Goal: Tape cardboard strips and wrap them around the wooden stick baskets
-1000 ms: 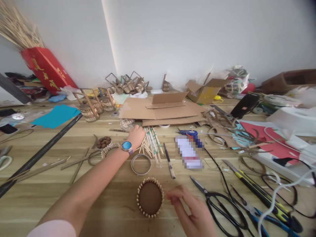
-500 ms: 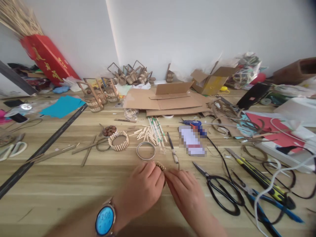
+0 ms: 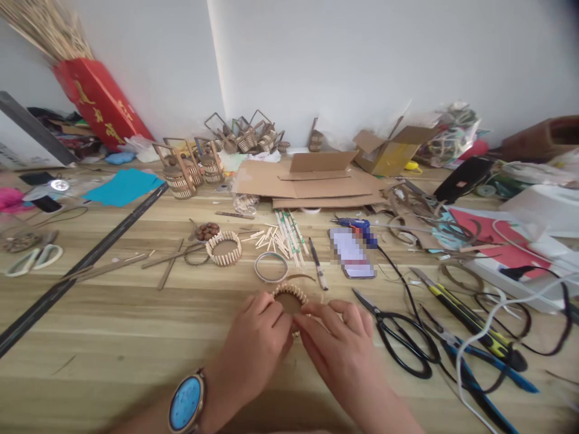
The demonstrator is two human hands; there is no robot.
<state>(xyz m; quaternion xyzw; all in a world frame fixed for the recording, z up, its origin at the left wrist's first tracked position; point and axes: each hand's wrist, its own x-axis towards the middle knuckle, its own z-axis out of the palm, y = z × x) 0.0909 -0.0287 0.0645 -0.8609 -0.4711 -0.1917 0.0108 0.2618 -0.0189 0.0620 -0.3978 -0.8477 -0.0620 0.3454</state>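
Observation:
A small round basket [image 3: 289, 292] ringed with short wooden sticks sits between my two hands at the near middle of the table. Its brown base and far rim show; much of the near rim is covered by fingers. My left hand [image 3: 261, 328], with a round watch [image 3: 187, 401] at the wrist, is closed on the left and near side of it. The fingers of my right hand [image 3: 341, 337] pinch together at its right near edge; whether they hold anything else is hidden. Just beyond lie a metal-looking ring [image 3: 271, 257] and a second stick-ringed basket [image 3: 239, 244].
Black-handled scissors [image 3: 402, 337], pliers [image 3: 456, 349] and a yellow-black cutter [image 3: 474, 319] lie to the right. Farther back are a pen [image 3: 318, 263], a phone [image 3: 353, 253], a blue glue gun [image 3: 359, 226], loose sticks [image 3: 274, 238] and flat cardboard [image 3: 257, 178].
The basket has turned from mostly hidden to lying more open toward me, its inside base now showing. My hands have shifted slightly around it. A thin brown strip now shows beyond it.

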